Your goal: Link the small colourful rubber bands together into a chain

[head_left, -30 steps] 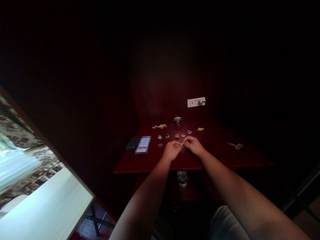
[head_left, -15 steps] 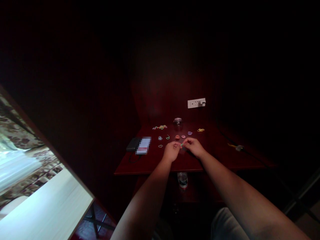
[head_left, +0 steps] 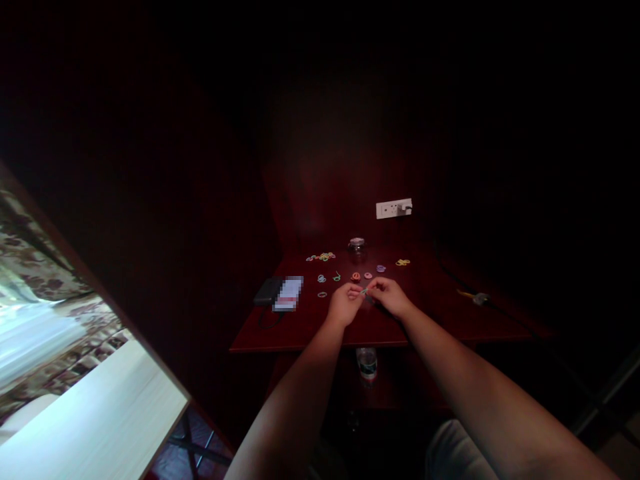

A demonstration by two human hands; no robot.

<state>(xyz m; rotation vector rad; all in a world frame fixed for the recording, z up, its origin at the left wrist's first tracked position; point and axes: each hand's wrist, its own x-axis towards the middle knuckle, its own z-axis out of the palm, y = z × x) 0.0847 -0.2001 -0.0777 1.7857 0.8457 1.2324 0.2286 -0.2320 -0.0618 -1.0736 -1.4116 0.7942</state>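
Note:
Between the fingertips of my left hand (head_left: 346,305) and my right hand (head_left: 391,297) is a small green hair tie (head_left: 365,291), pinched from both sides just above the table. Just beyond my hands lie small groups of hair ties: orange ones (head_left: 355,277), pink ones (head_left: 369,275), purple ones (head_left: 381,269), green ones (head_left: 337,277) and light blue ones (head_left: 321,279). A single dull-coloured hair tie (head_left: 323,295) rests left of my left hand. Yellow hair ties (head_left: 403,263) sit farther right, and a mixed pile (head_left: 323,257) lies at the back left.
A lidded clear jar (head_left: 357,250) stands at the back of the dark red table (head_left: 300,340). On the left are a phone (head_left: 289,293) and a black box-like object (head_left: 267,291). A cable with a connector (head_left: 481,299) lies right. Below is a plastic bottle (head_left: 367,365).
My hands stay together around the green hair tie, with only a slight shift of the fingers. The whole view has moved slightly; the things on the table lie as before.

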